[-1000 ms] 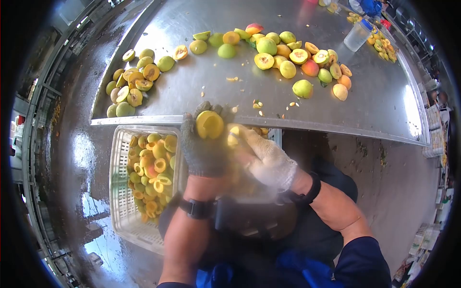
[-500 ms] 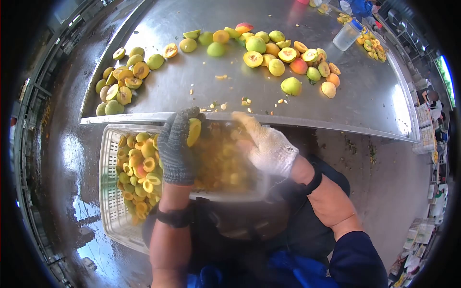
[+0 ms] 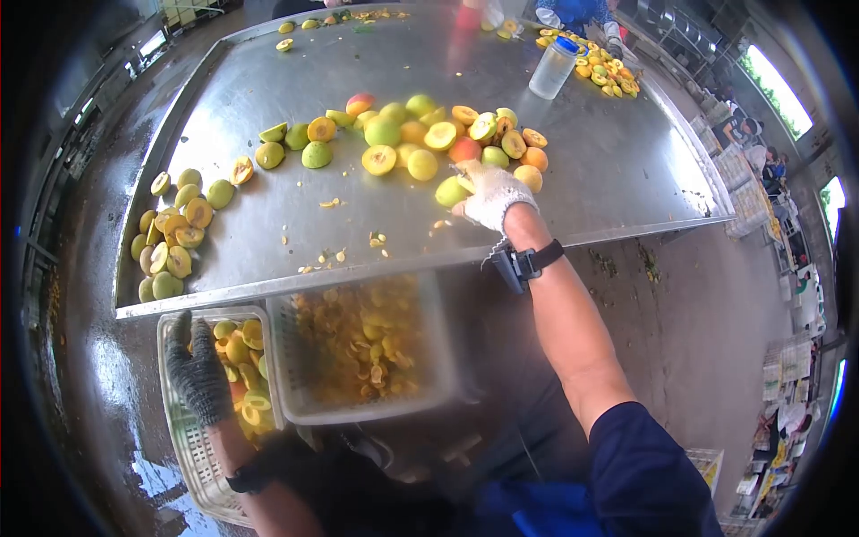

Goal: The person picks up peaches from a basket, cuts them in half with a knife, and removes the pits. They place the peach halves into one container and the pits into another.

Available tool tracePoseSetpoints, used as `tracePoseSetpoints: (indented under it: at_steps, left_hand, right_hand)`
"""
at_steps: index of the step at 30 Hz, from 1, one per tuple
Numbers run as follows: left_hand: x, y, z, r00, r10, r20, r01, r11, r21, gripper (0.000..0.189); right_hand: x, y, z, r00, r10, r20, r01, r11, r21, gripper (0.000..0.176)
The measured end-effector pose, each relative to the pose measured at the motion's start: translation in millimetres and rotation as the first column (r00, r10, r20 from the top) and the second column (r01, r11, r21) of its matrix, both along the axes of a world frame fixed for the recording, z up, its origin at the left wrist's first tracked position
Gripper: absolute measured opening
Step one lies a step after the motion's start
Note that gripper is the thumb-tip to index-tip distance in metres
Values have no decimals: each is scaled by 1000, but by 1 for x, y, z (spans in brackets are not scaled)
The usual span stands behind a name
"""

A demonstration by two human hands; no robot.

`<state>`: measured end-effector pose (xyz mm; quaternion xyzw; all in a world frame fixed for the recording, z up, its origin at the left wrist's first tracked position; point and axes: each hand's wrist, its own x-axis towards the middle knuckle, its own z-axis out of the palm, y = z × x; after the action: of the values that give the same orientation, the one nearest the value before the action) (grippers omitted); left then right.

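My right hand (image 3: 495, 199), in a white knitted glove, reaches over the metal table (image 3: 295, 215) and closes its fingers round a yellow-green stone fruit (image 3: 451, 191). Close by lies a pile of whole and halved fruit, among them a yellow half (image 3: 378, 160) and a red-orange one (image 3: 464, 149). My left hand (image 3: 199, 371), in a grey glove, hovers over the white basket (image 3: 192, 447) of pitted halves, fingers stretched out and holding nothing. To its right stands a pale crate (image 3: 438, 358) with yellow pieces and scraps inside.
More cut fruit (image 3: 179, 233) lies at the table's left end. A clear jar with a blue lid (image 3: 553, 68) stands toward the back. Beyond it, a person in blue (image 3: 582, 13) is by another fruit pile (image 3: 608, 76). The table's front edge (image 3: 385, 268) runs above both containers.
My right hand has moved from above the crate to a fruit on the table. My left hand has gone left over the basket and no longer holds its fruit piece. The view has shifted.
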<state>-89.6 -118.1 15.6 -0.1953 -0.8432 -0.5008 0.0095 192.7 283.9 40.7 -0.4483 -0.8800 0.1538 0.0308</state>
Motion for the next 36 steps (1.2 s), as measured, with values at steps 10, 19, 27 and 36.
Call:
tracePoseSetpoints:
  at_steps: [10,19,27,36]
  left_hand:
    - [47,74,0,927,-344,152,288,910,299,28]
    - [105,122,-40,805,-577,-139,591,800,102,37]
    - [118,138,-44,710,-563,424,154,711,686,54]
    - [117,128,-21,310,-854,418,-88,412,907,68]
  right_hand:
    - [-22,-11,-2,988,-25,-151,-6,979,-205,45]
    - [-48,-139,26,769,-230,-596,-521,313,-794,50]
    - [-62,-177,30,735,-299,-608,-389,547,-741,29]
    - [-61,-159,23,703,411,-581,-366,909,199,31]
